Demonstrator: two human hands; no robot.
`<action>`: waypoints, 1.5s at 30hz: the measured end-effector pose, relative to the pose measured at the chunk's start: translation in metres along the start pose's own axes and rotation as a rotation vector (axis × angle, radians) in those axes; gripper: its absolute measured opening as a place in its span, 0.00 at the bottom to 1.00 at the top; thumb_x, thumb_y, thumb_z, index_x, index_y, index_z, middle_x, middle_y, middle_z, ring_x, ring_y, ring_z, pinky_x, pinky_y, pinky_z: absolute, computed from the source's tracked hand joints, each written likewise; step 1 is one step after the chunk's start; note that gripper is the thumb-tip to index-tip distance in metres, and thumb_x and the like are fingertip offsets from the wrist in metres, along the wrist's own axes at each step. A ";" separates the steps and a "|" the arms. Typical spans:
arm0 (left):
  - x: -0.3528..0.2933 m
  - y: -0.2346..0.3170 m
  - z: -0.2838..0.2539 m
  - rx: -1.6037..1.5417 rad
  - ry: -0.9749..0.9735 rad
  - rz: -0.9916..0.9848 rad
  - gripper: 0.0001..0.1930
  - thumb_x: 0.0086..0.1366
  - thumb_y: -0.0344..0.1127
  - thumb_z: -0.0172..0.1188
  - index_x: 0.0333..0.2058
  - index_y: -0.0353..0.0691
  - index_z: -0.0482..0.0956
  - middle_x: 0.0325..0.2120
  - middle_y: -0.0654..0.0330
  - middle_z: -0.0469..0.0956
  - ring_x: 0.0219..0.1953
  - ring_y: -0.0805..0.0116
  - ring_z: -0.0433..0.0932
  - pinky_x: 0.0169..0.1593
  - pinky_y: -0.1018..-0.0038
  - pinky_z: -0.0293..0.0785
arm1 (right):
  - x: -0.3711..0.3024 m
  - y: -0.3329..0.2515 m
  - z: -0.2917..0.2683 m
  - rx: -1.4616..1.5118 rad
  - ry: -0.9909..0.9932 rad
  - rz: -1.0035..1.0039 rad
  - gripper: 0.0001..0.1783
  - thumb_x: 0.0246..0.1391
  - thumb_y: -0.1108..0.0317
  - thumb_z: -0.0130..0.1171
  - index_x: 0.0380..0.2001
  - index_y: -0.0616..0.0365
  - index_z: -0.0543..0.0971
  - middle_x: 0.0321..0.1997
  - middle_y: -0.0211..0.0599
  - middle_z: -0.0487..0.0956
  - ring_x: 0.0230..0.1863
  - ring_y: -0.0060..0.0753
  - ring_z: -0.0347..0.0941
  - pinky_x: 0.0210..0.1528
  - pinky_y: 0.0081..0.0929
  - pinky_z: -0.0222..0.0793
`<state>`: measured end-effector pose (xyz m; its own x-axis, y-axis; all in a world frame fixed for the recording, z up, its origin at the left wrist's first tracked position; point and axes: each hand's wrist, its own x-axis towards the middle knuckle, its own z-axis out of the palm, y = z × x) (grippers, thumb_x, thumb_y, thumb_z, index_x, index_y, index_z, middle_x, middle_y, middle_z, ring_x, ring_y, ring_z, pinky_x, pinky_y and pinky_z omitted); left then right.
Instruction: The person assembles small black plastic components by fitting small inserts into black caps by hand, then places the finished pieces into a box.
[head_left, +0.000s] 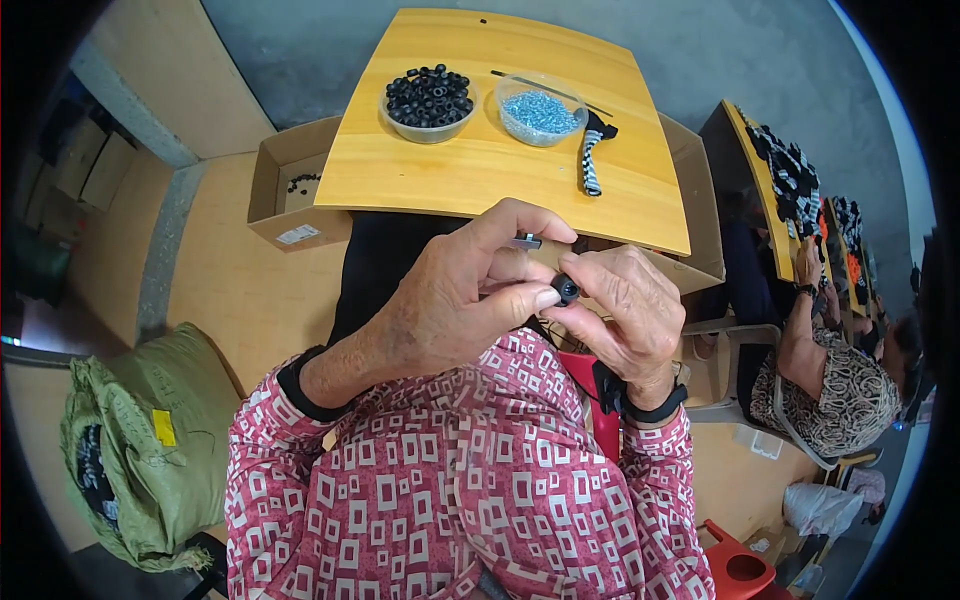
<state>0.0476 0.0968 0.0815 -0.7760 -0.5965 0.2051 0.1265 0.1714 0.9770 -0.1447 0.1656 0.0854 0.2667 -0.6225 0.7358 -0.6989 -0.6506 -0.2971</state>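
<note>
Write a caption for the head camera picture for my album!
Fingers of the left hand and right hand meet at a small black piece, before a yellow table with bowls.

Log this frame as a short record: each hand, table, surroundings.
Left hand: metallic item between the fingers, thumb at the small black piece
Right hand: pinches that black piece with thumb and forefinger
Table: yellowish wood; tub of black beads, tub of blue pieces, striped black-and-white item
Left side: green sack
Right side: another person, seated

Green sack (195, 440) at left, whitish bag (820, 508) lower right
</note>
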 end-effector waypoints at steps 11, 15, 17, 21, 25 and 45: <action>-0.002 -0.005 0.009 -0.210 0.054 -0.024 0.21 0.64 0.20 0.53 0.55 0.33 0.63 0.39 0.56 0.79 0.42 0.77 0.77 0.46 0.81 0.74 | -0.007 -0.001 0.004 -0.170 0.038 -0.078 0.18 0.41 0.69 0.71 0.36 0.65 0.79 0.30 0.41 0.79 0.28 0.36 0.76 0.27 0.28 0.72; -0.004 -0.005 0.015 -0.111 0.196 -0.001 0.17 0.64 0.23 0.55 0.52 0.34 0.67 0.35 0.59 0.80 0.40 0.80 0.77 0.44 0.82 0.73 | -0.006 0.000 0.006 -0.182 0.047 -0.097 0.19 0.40 0.70 0.72 0.37 0.66 0.79 0.31 0.41 0.79 0.29 0.37 0.76 0.28 0.28 0.72; -0.005 -0.008 0.013 -0.027 0.250 0.052 0.17 0.64 0.23 0.55 0.51 0.34 0.67 0.35 0.59 0.80 0.39 0.79 0.77 0.44 0.81 0.74 | -0.006 -0.001 0.007 -0.193 0.054 -0.109 0.20 0.40 0.70 0.72 0.38 0.66 0.79 0.31 0.41 0.79 0.28 0.37 0.76 0.28 0.28 0.72; -0.006 -0.011 0.005 -0.178 0.192 -0.059 0.18 0.65 0.24 0.55 0.53 0.35 0.68 0.38 0.58 0.80 0.39 0.78 0.77 0.47 0.81 0.75 | -0.009 0.005 0.012 -0.165 0.034 -0.122 0.20 0.40 0.71 0.71 0.38 0.66 0.79 0.30 0.41 0.79 0.26 0.36 0.75 0.26 0.27 0.70; -0.008 -0.021 -0.004 -0.359 0.221 -0.088 0.16 0.64 0.24 0.56 0.51 0.35 0.71 0.35 0.60 0.80 0.38 0.80 0.77 0.46 0.82 0.74 | 0.001 0.010 0.023 -0.113 -0.014 -0.171 0.18 0.41 0.72 0.71 0.36 0.67 0.78 0.29 0.40 0.78 0.25 0.35 0.73 0.25 0.27 0.69; -0.053 -0.086 -0.200 -0.470 0.934 -0.235 0.13 0.61 0.27 0.61 0.45 0.36 0.74 0.35 0.58 0.80 0.38 0.67 0.82 0.43 0.81 0.80 | 0.035 0.054 -0.001 -0.174 -0.390 0.090 0.11 0.45 0.77 0.65 0.34 0.65 0.78 0.27 0.41 0.76 0.29 0.41 0.75 0.31 0.32 0.72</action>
<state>0.2011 -0.0430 -0.0021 -0.0565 -0.9732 -0.2228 0.4156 -0.2258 0.8811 -0.1740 0.1089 0.0961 0.4065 -0.8130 0.4168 -0.8235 -0.5237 -0.2183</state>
